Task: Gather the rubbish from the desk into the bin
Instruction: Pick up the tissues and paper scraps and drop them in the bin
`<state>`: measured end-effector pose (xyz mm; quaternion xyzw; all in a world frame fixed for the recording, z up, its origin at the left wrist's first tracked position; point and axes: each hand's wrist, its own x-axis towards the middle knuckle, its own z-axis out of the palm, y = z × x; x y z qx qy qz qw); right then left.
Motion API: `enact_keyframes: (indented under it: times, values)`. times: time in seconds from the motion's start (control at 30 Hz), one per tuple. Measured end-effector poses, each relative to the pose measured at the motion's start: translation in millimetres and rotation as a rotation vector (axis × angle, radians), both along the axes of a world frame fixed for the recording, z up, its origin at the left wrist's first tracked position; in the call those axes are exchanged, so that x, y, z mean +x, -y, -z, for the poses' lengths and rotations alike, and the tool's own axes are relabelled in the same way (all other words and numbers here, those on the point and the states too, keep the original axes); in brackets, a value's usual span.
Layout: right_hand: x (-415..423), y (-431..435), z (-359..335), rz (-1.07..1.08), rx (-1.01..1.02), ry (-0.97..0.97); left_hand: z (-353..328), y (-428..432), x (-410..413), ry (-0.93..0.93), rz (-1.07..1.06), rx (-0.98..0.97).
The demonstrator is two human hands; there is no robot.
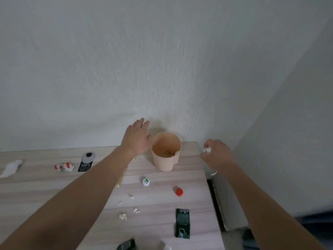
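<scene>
A small beige bin [166, 152] stands at the desk's far right corner, with something brown at its bottom. My left hand [137, 139] is open, fingers spread, just left of the bin's rim. My right hand [217, 154] hovers right of the bin at the desk's edge, its fingers closed on a small white paper scrap [207, 150]. Loose rubbish lies on the desk: a white-green cap [146, 181], a red cap [179, 192], several white paper bits [123, 216], a dark green wrapper [182, 223], a red-white wrapper [64, 166] and a black tag [85, 164].
The wooden desk [54, 192] meets a white wall at the back and ends at the right with a gap to another wall. A white crumpled tissue [11, 167] lies at the far left. A dark object [127, 245] and a white item [165, 247] sit at the front edge.
</scene>
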<state>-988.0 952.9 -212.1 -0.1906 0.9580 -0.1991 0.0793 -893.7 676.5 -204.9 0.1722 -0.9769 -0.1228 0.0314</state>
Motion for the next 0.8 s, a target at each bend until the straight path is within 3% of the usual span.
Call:
enact_keyframes:
  times: [0.47,0.8]
  values:
    - [24.3,78.3,-24.1,-0.134,0.044,-0.083,-7.8,54.8,87.6,-0.054,-0.075,-0.03]
    - [8.7,144.9,-14.2,-0.183,0.091,-0.005,27.1,95.5,109.6,-0.004,-0.146,0.01]
